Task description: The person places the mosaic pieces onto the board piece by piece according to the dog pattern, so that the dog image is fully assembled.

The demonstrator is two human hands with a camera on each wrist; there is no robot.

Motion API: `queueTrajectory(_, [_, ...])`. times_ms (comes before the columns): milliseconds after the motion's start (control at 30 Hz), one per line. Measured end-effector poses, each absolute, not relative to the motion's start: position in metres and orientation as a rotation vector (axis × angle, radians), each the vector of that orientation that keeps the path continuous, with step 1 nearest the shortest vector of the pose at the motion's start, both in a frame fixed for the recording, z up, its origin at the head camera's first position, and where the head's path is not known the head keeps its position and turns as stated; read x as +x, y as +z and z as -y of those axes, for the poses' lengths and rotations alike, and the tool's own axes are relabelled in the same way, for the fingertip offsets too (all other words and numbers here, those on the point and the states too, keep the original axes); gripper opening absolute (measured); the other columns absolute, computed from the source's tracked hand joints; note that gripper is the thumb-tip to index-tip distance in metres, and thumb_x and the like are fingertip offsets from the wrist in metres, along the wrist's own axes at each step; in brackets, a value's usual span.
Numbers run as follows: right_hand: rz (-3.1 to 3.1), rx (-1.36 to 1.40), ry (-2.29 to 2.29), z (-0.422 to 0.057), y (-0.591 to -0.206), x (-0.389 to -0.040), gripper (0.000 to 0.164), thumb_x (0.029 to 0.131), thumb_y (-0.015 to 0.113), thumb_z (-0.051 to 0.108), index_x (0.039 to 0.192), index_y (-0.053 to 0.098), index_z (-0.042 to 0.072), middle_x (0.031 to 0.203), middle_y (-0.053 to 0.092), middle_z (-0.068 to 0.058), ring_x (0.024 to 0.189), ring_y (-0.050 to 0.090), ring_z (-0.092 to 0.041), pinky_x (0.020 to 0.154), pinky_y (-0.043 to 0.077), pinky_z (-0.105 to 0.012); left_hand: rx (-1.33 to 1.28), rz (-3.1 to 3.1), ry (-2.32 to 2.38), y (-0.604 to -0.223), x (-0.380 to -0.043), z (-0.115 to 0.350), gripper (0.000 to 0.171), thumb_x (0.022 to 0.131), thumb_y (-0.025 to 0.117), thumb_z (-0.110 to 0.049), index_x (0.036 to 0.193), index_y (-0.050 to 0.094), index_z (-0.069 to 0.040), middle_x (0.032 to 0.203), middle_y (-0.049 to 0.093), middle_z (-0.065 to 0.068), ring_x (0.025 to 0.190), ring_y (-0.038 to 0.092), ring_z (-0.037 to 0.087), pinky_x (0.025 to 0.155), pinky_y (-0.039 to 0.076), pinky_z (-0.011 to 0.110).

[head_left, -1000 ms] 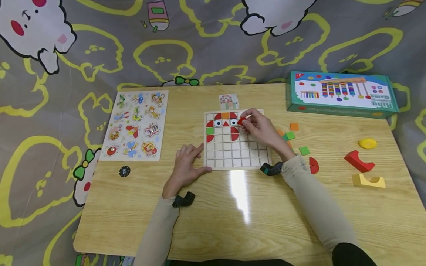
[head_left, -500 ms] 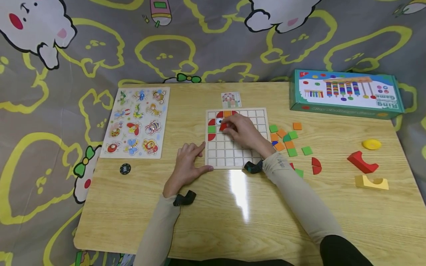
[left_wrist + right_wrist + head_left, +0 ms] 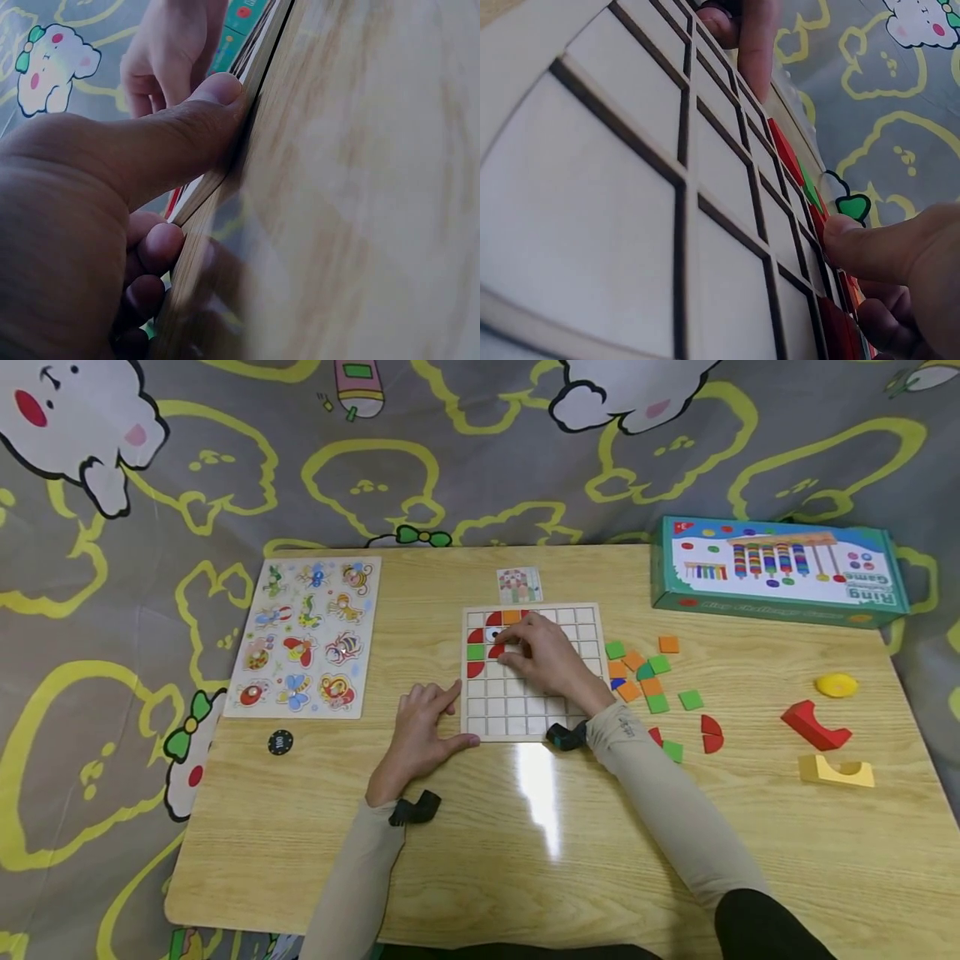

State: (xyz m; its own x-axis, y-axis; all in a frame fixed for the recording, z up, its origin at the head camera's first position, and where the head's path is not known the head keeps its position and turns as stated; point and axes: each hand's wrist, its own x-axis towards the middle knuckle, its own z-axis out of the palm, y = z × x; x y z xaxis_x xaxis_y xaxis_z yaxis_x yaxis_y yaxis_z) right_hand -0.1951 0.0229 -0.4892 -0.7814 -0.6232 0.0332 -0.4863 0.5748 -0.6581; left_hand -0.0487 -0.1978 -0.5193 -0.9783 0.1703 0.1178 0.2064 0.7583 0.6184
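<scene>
Tile (image 3: 496, 652), red, lies against the right fingers (image 3: 512, 659).

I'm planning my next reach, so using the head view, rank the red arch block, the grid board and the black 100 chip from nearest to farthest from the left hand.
From the left hand:
1. Grid board: touching the hand, on its right.
2. Black 100 chip: apart, to its left.
3. Red arch block: far over to the right, beyond the board.
</scene>
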Motion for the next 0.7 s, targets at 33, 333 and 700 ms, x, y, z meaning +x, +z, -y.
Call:
queueTrajectory(33, [-2.61,-0.931,-0.992,-0.023,-0.489,-0.195,0.025,0.094,0.068,0.025,0.117,0.072,0.016,0.095,0.053,-0.004,0.079,0.045,-0.019,0.07,0.038,-0.035,-0.311,2.896,-1.027,-0.519,-0.049,0.198,0.09,0.071,0.087,-0.046,0.144,0.051,-0.007,0.088,0.048,-0.003,0.086,0.035,0.018,0.08,0.026,0.035])
queueTrajectory(333, [-2.612,-0.964,-0.992,-0.025,-0.482,-0.195,0.022,0.093,0.069,0.026,0.113,0.074,0.017,0.096,0.055,-0.004,0.079,0.045,-0.019,0.07,0.038,-0.035,-0.305,2.909,-1.027,-0.514,-0.05,0.196,0.091,0.071,0.087,-0.046,0.145,0.05,-0.008,0.089,0.048,-0.004,0.087,0.035,0.018,0.08,0.026,0.035])
queueTrajectory(700, [-2.708,-0.821,-1.12,-0.099,-0.465,-0.183,0.019,0.089,0.075,0.02,0.106,0.077,0.011,0.094,0.06,-0.006,0.082,0.054,-0.021,0.072,0.041,-0.035,-0.261,2.913,-1.074,-0.516,-0.047,0.193,0.09,0.07,0.087,-0.045,0.144,0.051,-0.008,0.089,0.048,-0.004,0.087,0.035,0.017,0.081,0.025,0.034])
